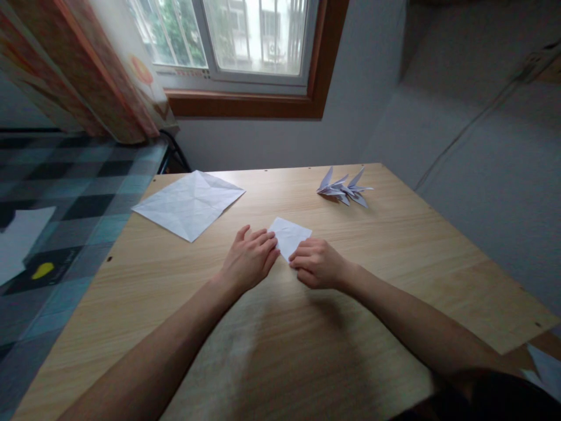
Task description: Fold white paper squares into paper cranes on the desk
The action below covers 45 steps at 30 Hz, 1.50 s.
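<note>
A small folded white paper (290,234) lies on the wooden table (394,263), between my two hands. My left hand (249,257) rests flat against the paper's left edge, fingers stretched out and close together. My right hand (318,264) has its fingers curled, pinching the paper's near corner. The near part of the paper is hidden under my fingers.
A larger creased white sheet (188,203) lies unfolded at the table's far left. Folded paper cranes (344,188) sit at the far right. A checked bed cover (65,199) lies to the left, a window (245,41) and curtain (87,76) stand beyond.
</note>
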{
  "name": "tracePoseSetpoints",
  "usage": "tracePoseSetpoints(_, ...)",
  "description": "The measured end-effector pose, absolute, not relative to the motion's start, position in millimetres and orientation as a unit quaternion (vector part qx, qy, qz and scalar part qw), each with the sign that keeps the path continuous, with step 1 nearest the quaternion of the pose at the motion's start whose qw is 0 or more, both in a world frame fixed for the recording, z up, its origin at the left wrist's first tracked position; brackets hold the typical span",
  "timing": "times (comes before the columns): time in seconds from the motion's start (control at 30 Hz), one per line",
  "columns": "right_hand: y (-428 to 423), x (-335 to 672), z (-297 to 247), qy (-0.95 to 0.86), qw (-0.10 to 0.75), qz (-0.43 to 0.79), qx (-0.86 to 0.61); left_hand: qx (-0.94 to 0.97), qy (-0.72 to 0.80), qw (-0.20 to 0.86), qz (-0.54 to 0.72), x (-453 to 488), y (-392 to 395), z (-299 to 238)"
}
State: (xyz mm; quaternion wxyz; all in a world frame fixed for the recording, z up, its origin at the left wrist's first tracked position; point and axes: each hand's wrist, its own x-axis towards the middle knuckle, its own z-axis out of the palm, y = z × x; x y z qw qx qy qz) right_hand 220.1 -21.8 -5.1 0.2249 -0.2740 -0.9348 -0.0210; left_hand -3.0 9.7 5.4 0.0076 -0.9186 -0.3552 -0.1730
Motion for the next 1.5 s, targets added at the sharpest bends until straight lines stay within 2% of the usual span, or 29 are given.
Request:
tracePoseSetpoints(0.2,-29.4,200.0,-13.9,-0.910,0.347,0.063,-0.218,-0.907,-0.393,-0.022,-0.151,-6.9,12.8,1.9)
tracePoseSetpoints(0.37,-1.8,234.5,-18.5,-0.832,0.413,0.074,-0.362,-0.911,-0.387,-0.062,-0.127,-8.7,14.6,2.4)
tracePoseSetpoints(0.53,14.5,262.0,-19.8,-0.819,0.374,0.173,-0.400,-0.913,-0.385,-0.082,-0.111,-8.1,14.1,6.0)
tracePoseSetpoints(0.7,8.0,251.0,-15.4,-0.818,0.373,0.205,-0.388,-0.917,-0.373,-0.087,-0.111,-7.3,14.3,6.9)
tracePoseSetpoints(0.8,5.3,236.6,-13.8,-0.802,0.363,0.175,-0.440,-0.919,-0.369,-0.089,-0.110,-7.5,14.8,5.8)
tracePoseSetpoints(0.93,2.3,221.0,-13.0,-0.795,0.308,0.047,-0.520,-0.921,-0.368,-0.081,-0.104,-8.1,15.1,3.5)
tracePoseSetpoints(1.07,-7.1,213.4,-13.9,-0.870,0.271,-0.039,-0.410,-0.921,-0.369,-0.072,-0.104,-8.4,15.1,1.0)
tracePoseSetpoints(1.17,-14.1,212.3,-16.7,-0.923,0.248,-0.043,-0.291,-0.923,-0.364,-0.066,-0.107,-8.6,15.6,0.1)
tracePoseSetpoints(1.23,-14.8,215.9,-19.0,-0.929,0.250,-0.035,-0.272,-0.924,-0.361,-0.064,-0.107,-8.8,15.9,0.2)
tracePoseSetpoints(1.5,0.4,244.3,-23.7,-0.876,0.293,0.027,-0.382,-0.925,-0.363,-0.069,-0.092,-9.2,17.2,1.0)
